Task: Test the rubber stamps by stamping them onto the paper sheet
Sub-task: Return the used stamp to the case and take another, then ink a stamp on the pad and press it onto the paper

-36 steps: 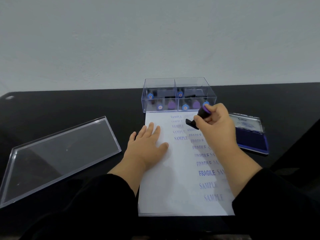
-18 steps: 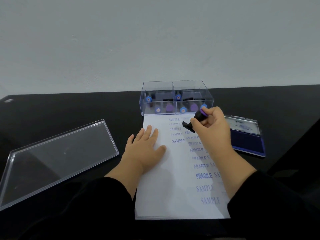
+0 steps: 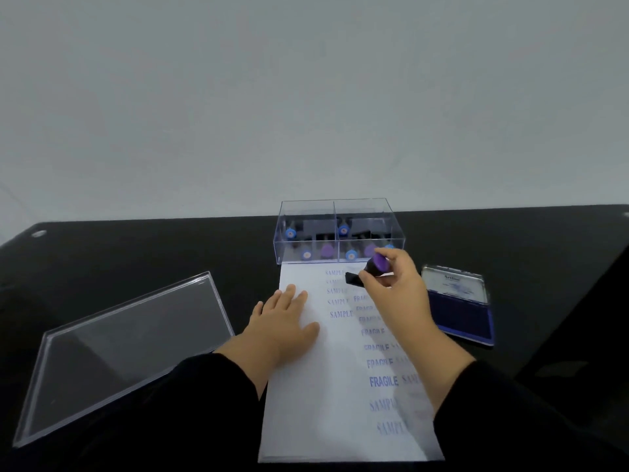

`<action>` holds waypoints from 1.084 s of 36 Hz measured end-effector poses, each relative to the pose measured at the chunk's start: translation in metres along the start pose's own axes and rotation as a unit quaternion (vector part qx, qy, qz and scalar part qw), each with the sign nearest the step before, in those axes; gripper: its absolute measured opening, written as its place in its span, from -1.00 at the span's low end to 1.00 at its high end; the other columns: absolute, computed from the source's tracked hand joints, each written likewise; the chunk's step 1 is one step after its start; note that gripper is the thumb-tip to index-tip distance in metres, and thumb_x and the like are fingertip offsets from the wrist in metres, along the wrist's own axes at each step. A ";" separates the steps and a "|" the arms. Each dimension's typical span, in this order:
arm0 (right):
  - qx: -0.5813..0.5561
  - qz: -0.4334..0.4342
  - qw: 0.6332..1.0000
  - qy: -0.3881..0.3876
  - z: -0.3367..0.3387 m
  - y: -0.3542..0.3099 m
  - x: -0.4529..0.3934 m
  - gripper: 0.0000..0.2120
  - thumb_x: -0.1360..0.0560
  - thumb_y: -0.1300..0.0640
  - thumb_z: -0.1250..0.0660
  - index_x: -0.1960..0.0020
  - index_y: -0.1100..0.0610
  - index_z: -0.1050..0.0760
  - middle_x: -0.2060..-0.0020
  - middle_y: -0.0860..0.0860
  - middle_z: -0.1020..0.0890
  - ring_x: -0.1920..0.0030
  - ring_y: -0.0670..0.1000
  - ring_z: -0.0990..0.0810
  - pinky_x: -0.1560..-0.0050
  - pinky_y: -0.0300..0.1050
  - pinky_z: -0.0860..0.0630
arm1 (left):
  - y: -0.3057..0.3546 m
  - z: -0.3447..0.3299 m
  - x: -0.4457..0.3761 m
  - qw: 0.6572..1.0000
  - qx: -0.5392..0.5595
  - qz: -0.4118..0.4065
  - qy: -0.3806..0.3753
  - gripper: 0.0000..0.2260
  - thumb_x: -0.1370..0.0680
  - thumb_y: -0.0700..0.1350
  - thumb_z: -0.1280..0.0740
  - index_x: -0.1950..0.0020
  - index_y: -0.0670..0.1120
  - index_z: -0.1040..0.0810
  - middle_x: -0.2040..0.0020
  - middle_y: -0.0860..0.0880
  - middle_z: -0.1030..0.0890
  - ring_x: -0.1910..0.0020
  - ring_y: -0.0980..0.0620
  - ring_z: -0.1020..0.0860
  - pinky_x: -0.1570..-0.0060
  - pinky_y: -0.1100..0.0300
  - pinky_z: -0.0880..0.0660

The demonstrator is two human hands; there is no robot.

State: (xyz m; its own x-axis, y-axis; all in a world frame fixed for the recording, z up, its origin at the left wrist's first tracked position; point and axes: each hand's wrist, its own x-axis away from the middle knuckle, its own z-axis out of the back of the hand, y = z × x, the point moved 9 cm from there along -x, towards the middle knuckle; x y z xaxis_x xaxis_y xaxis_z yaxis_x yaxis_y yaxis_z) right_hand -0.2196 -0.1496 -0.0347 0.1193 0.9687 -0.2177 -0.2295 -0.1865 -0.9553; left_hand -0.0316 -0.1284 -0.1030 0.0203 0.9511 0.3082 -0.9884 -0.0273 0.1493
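Note:
A white paper sheet lies on the black table, printed with blue "SAMPLE" and "FRAGILE" marks down its middle and right. My left hand rests flat on the sheet's left side, fingers spread. My right hand grips a black rubber stamp with a purple knob, tilted, its base near the sheet's top edge. Whether the base touches the paper I cannot tell. A clear plastic box at the sheet's far end holds several more stamps with blue and purple knobs.
An open blue ink pad lies right of the sheet, just beyond my right hand. The box's clear lid lies flat on the left of the table. A pale wall rises behind the table.
My right hand has carried the stamp a little farther up the sheet toward the box. My left hand stays flat on the paper.

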 end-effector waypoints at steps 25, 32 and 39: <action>0.240 0.055 0.965 -0.087 -0.012 -0.025 -0.182 -0.75 -0.48 0.26 -0.27 -0.13 0.05 -0.44 0.04 0.00 -0.48 0.11 0.01 -0.46 0.19 -0.24 -0.36 | 0.043 0.106 -0.117 0.988 0.017 -0.065 0.141 -0.50 -0.67 0.07 0.07 -0.58 -0.04 0.08 -0.58 -0.03 0.14 -0.54 0.02 0.18 -0.47 0.08 0.22; 0.280 0.015 0.951 -0.134 -0.029 0.004 -0.212 -0.82 -0.51 0.17 -0.22 -0.10 0.05 -0.45 0.05 0.03 -0.50 0.17 0.01 -0.50 0.31 -0.24 -0.37 | 0.032 0.097 -0.143 0.993 0.001 -0.054 0.110 -0.50 -0.67 0.06 0.11 -0.58 -0.04 0.11 -0.57 -0.04 0.15 -0.55 0.00 0.15 -0.48 0.07 0.19; 0.344 0.028 0.923 -0.170 -0.043 0.018 -0.223 -0.82 -0.50 0.19 -0.29 -0.10 0.06 -0.50 0.10 -0.03 -0.47 0.22 -0.08 -0.44 0.37 -0.34 -0.31 | 0.032 0.096 -0.145 0.991 -0.017 -0.052 0.123 -0.51 -0.67 0.07 0.13 -0.57 -0.03 0.14 -0.57 -0.03 0.15 -0.54 0.01 0.16 -0.48 0.08 0.19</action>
State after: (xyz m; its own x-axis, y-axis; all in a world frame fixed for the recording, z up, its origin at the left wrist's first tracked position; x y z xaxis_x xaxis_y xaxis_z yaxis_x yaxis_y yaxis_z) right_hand -0.2083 -0.3761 -0.0116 -0.1942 0.9780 -0.0760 -0.7986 -0.2026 -0.5667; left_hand -0.0514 -0.2967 -0.0532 0.0896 0.9946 0.0533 -0.9873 0.0817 0.1362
